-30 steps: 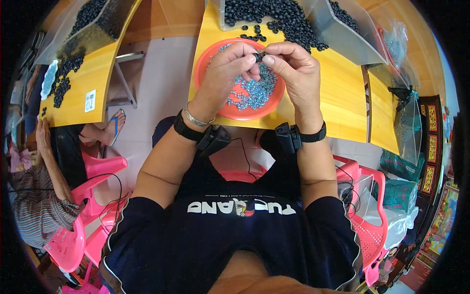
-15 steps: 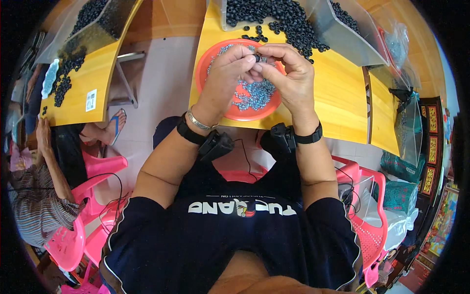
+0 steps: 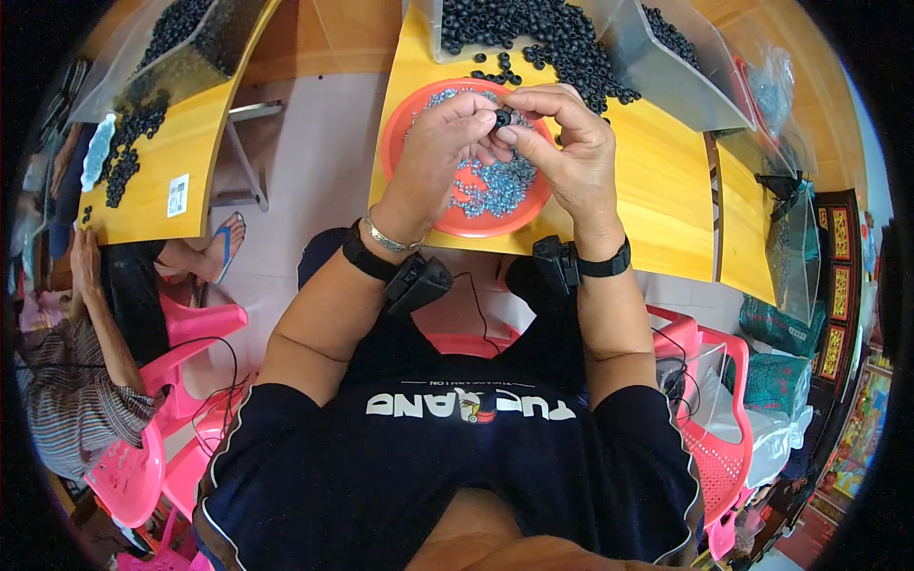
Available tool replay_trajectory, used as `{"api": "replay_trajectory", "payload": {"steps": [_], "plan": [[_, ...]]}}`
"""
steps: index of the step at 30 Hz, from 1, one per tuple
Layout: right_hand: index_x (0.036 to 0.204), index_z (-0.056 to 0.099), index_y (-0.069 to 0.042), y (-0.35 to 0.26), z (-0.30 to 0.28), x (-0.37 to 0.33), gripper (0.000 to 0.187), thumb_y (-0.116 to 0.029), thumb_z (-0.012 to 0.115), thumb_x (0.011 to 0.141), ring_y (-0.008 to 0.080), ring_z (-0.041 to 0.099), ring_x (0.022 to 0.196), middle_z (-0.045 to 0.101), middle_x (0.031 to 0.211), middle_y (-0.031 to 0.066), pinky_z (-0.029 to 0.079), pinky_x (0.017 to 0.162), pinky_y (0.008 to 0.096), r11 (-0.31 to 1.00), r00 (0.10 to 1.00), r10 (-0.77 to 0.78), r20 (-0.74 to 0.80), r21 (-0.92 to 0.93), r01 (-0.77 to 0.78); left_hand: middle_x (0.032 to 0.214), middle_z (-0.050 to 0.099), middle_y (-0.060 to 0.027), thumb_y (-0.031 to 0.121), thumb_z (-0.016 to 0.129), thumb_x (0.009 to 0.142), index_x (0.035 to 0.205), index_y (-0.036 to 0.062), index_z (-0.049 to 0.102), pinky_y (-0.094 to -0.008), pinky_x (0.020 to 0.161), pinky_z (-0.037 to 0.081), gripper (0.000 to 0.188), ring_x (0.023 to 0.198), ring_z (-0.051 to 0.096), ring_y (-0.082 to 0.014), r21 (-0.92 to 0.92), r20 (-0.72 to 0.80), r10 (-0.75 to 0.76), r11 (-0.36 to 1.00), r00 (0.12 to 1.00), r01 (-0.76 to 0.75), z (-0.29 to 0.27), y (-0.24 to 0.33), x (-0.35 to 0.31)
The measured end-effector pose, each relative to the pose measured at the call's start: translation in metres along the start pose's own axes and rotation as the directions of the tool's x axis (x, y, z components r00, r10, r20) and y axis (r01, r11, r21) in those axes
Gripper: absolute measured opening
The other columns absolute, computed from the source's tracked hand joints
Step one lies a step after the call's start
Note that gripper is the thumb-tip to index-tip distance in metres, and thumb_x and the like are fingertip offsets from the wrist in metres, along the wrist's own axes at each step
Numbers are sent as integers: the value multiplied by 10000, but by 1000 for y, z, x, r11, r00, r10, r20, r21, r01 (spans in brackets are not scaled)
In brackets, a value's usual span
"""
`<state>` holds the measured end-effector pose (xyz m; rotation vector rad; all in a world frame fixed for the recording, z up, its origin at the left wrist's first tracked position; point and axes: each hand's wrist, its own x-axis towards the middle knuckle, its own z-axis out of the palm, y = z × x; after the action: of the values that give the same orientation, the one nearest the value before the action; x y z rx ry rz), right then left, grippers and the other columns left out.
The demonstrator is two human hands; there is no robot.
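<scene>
Above a red plastic basin, my two hands meet around a small black round part, which shows an opening on its face. My right hand pinches it between thumb and forefinger. From the other side, my left hand is closed, its thumb tip against the part; its curled fingers lie partly behind, so anything else in them is hidden. Many small silvery metal pieces fill the basin beneath, with some red bottom showing between them.
Loose black round parts heap beyond the basin on the yellow table. A clear bin stands at the far right. At left, a person's hand rests by another yellow table. Pink chairs stand around.
The black part has turned so its opening shows more plainly. My hands have shifted very slightly, and the basin sits a touch lower and to the right.
</scene>
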<state>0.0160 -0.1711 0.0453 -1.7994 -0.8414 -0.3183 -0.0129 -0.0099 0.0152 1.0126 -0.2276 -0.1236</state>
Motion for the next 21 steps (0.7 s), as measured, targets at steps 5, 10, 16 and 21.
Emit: {"api": "replay_trajectory", "payload": {"steps": [5, 10, 16, 21], "plan": [[969, 670, -22, -2, -4, 2, 274, 9, 715, 700, 178, 581, 911, 659, 948, 67, 450, 837, 301, 996, 999, -45, -2, -76, 45, 820, 600, -35, 197, 473, 900, 933, 25, 577, -231, 686, 446, 204, 740, 578, -107, 47, 26, 14, 999, 1000, -16, 0, 0, 1], [983, 662, -25, -8, -4, 2, 309, 1, 728, 682, 170, 580, 891, 660, 942, 56, 452, 826, 292, 988, 997, -73, 1, -137, 72, 806, 592, -28, 204, 464, 898, 897, 30, 575, -232, 691, 430, 207, 744, 558, -100, 65, 9, 53, 996, 999, -53, 5, 1, -1], [999, 675, -49, -11, 0, 2, 328, -74, 728, 677, 198, 606, 866, 673, 931, 73, 482, 764, 306, 997, 999, -10, -53, -73, 6, 980, 577, -53, 180, 450, 941, 1045, -10, 545, -257, 755, 444, 237, 862, 545, -101, 4, 112, 49, 999, 992, -50, 0, 1, -2], [998, 668, -44, -9, -2, 2, 345, -26, 749, 662, 182, 583, 866, 658, 940, 74, 463, 769, 285, 974, 996, -75, -38, -219, 65, 976, 579, -53, 180, 450, 942, 1056, -6, 541, -259, 754, 446, 237, 852, 550, -103, -27, 61, 28, 999, 998, -27, 2, 1, -3]]}}
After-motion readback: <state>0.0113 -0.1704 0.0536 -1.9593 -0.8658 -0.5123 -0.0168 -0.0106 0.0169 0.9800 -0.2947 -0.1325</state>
